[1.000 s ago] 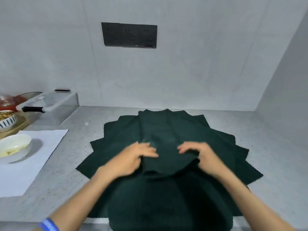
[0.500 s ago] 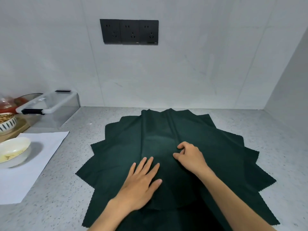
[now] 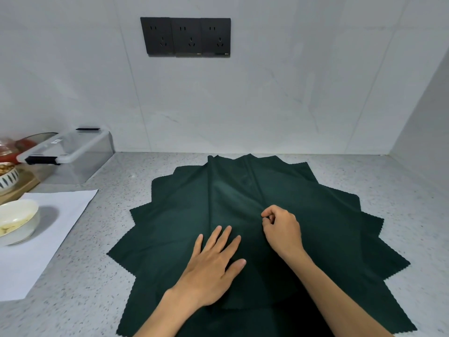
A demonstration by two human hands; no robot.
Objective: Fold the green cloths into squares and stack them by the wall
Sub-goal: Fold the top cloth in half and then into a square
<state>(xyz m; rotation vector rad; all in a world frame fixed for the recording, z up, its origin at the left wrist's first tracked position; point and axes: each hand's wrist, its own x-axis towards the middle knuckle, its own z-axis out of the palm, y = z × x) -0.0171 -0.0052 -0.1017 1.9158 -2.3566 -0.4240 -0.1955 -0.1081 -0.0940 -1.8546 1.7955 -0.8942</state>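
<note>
Cloth on top of the fanned green cloths (image 3: 315,215) looks thin, limp and light. Left hand (image 3: 216,261) presses flat, fingers straight; right hand (image 3: 281,229) pinches its edge, a sensible hold.

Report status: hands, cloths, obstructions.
Left hand flat on top cloth. Right hand pinching its edge. Fanned pile unfolded. Nothing in the way.

Soft, even light falls from above, bright on the pale wall (image 3: 279,93) and speckled tabletop (image 3: 97,288), with no hard glare. The white bowl (image 3: 17,224) throws a gentle shadow to its right on the paper (image 3: 48,239), and a dim patch lies on the dark green cloths (image 3: 315,215) between the forearms. The wide lens bends wall seams near the edges; focus is fairly sharp throughout.
</note>
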